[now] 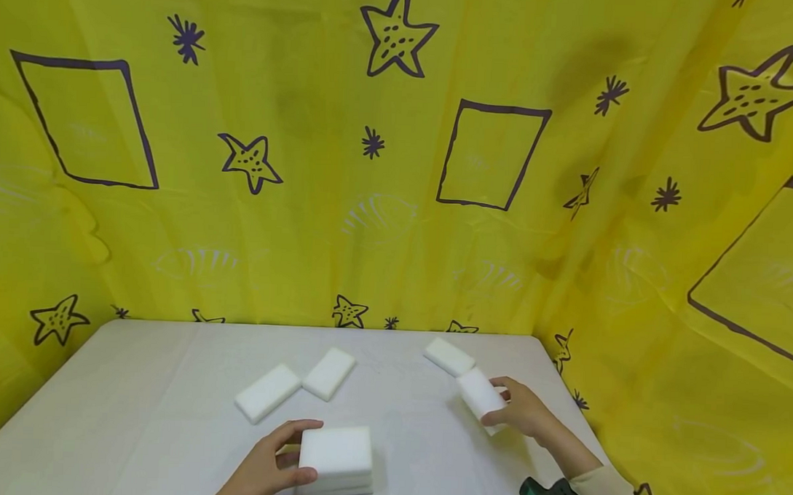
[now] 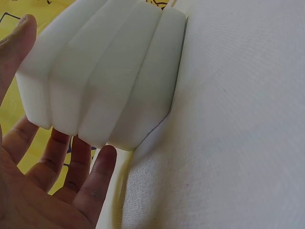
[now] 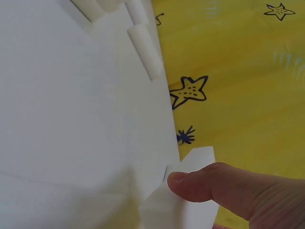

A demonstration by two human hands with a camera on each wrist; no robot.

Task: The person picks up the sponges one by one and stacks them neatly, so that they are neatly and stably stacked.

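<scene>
A stack of white sponges [image 1: 337, 457] stands at the front middle of the table, its several layers showing in the left wrist view. My left hand [image 1: 272, 462] holds the stack from its left side, thumb at the near edge and index finger at the far edge; in the left wrist view the fingertips [image 2: 107, 155] touch its side. At the right, my right hand [image 1: 522, 408] grips one white sponge [image 1: 479, 394] between thumb and fingers, tilted over the table. Just beyond it lies another white sponge [image 1: 449, 356], which it overlaps at the corner in the head view.
Two more white sponges, a left one [image 1: 268, 393] and a right one [image 1: 329, 374], lie behind the stack, corners close together. White cloth covers the table [image 1: 135, 406]. A yellow curtain [image 1: 292, 236] with dark drawings hangs along its back and sides.
</scene>
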